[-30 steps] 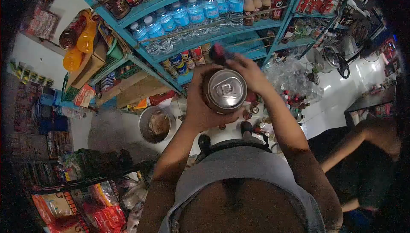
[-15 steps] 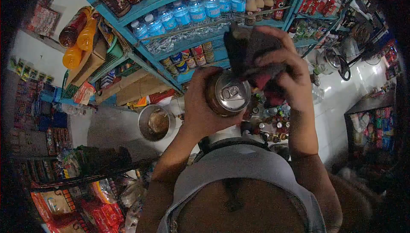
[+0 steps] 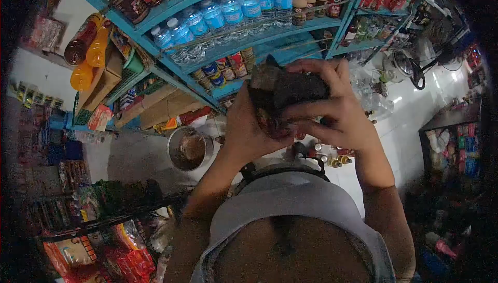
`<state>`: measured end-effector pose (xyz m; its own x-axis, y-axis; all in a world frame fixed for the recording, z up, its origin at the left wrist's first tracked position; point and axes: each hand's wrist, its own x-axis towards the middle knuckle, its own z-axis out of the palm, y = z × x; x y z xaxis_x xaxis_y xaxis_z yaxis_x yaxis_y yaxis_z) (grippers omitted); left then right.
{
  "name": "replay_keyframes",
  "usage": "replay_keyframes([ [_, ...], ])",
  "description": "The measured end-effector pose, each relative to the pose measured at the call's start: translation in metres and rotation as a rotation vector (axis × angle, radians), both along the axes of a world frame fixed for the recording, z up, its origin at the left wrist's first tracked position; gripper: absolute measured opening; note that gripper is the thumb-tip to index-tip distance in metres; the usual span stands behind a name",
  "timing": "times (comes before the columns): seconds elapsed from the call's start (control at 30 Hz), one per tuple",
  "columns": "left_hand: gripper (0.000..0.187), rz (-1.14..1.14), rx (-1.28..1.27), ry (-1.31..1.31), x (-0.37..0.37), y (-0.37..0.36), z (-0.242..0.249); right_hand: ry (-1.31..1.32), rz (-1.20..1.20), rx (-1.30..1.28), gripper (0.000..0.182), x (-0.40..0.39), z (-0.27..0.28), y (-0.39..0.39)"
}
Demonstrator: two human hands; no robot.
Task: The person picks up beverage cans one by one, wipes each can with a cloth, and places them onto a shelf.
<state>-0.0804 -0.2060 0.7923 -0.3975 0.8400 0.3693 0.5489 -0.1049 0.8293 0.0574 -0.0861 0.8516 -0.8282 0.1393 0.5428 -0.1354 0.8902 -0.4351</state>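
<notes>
My left hand [image 3: 244,130] is wrapped round a drink can, held up before my chest. The can is now almost wholly hidden by a dark cloth [image 3: 301,87]. Gripped in the bent fingers of my right hand [image 3: 340,109], the cloth is bunched and lies over the can's top. A grey corner of it hangs toward my left hand. Both hands are close together, in front of the blue shelf.
The blue shelf [image 3: 238,42] ahead carries water bottles [image 3: 232,11], brown drink bottles and small tins [image 3: 225,70]. A metal pot [image 3: 189,148] is on the floor at left. Several bottles [image 3: 337,159] stand on the floor below my hands. Bagged goods [image 3: 124,252] lie at lower left.
My right hand has brought the cloth left and down onto the can, covering its lid, which showed before. My left hand has kept its hold. The view has shifted slightly.
</notes>
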Motion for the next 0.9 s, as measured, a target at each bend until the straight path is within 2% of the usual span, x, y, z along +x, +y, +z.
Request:
replay_keyframes([
  [0.13, 0.086, -0.028, -0.032, 0.151, 0.001, 0.007, 0.004, 0.047, -0.107, 0.099, 0.020, -0.006, -0.003, 0.008],
  [0.27, 0.085, -0.064, -0.020, 0.141, 0.004, 0.020, 0.003, 0.041, -0.182, 0.106, 0.021, -0.008, -0.003, 0.021],
  [0.33, 0.086, -0.076, 0.040, 0.017, 0.008, 0.029, 0.002, 0.019, -0.169, 0.084, 0.021, -0.004, -0.001, 0.026],
  [0.47, 0.089, -0.084, 0.052, -0.027, 0.009, 0.047, -0.009, 0.018, -0.041, 0.009, 0.022, 0.006, 0.000, 0.041],
  [0.53, 0.089, 0.064, 0.003, 0.032, 0.014, 0.056, -0.008, -0.062, 0.016, 0.014, 0.023, 0.016, 0.000, 0.054],
  [0.63, 0.087, 0.146, -0.082, 0.135, 0.027, 0.066, 0.010, -0.120, 0.043, -0.016, 0.024, 0.029, -0.007, 0.077],
  [0.77, 0.088, 0.125, -0.067, 0.151, 0.036, 0.084, 0.005, -0.152, 0.095, -0.052, 0.024, 0.034, -0.012, 0.102],
  [0.83, 0.088, 0.076, -0.129, 0.227, 0.041, 0.092, 0.003, -0.055, 0.075, -0.002, 0.024, 0.029, -0.013, 0.105],
  [0.9, 0.085, 0.152, -0.123, 0.205, 0.047, 0.098, 0.001, -0.028, 0.058, 0.025, 0.024, 0.023, -0.014, 0.112],
])
